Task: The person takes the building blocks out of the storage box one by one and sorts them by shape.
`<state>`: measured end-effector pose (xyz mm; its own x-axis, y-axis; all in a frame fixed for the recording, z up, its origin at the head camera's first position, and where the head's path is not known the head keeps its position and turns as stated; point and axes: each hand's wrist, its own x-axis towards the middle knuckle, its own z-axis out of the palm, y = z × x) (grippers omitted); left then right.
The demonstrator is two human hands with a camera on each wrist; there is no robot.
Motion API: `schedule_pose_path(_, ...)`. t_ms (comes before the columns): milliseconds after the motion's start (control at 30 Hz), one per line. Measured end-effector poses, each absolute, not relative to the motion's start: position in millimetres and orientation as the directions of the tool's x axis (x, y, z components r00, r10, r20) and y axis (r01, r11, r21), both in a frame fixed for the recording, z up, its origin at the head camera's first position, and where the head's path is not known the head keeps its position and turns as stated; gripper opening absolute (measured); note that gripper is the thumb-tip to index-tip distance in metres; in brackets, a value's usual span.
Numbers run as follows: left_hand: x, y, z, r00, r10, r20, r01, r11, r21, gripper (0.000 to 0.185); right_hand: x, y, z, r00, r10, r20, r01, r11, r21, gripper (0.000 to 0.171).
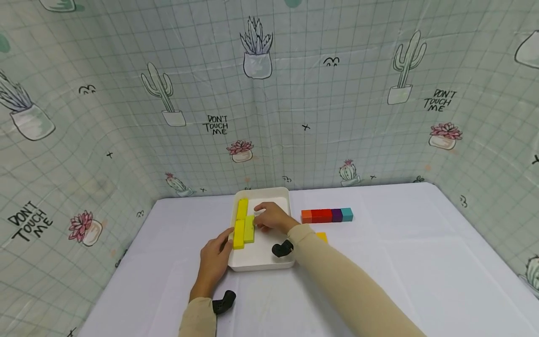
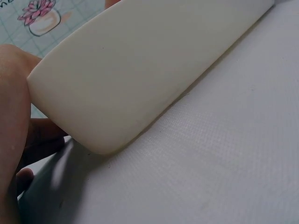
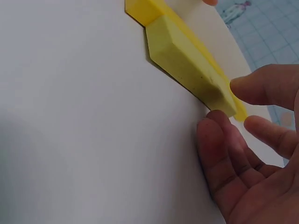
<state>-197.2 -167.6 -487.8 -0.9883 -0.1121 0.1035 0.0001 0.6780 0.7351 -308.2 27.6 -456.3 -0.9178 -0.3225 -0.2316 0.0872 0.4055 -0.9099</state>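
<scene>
- Yellow rectangular blocks [image 1: 243, 223] lie along the left inner side of a white plastic tray [image 1: 269, 262] on the white desk [image 1: 400, 262].
- The right hand [image 1: 273, 217], fingers loosely open, touches the pale yellow-green block [image 3: 191, 70], aligning it.
- The left hand [image 1: 214, 262] rests against the tray's left rim, steadying it; fingers relaxed.
- Open tray floor remains rightward.

Your left hand [image 1: 215, 262] lay flat, thumb stretched forward. Your right hand [image 1: 273, 218] reached further, fingers loosely extended and slightly spread, both sleeves beige.
</scene>
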Motion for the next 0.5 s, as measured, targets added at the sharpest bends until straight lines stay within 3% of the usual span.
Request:
schedule_pose_path(300,-195.8,-166.6,-486.9,-0.99,-0.112,0.084,-0.012,0.667,0.745,0.042,-305.6,22.5,-461.7,-0.923,-0.317,-0.217,0.001,0.562,-0.827,0.056)
schedule_pose_path(500,-197.3,-166.8,-486.2,-0.99,-0.108,0.094,-0.003,0.671,0.742,0.043,-305.7,22.2,-459.8,-0.921,-0.334,-0.199,-0.052,0.614,-0.788,0.051)
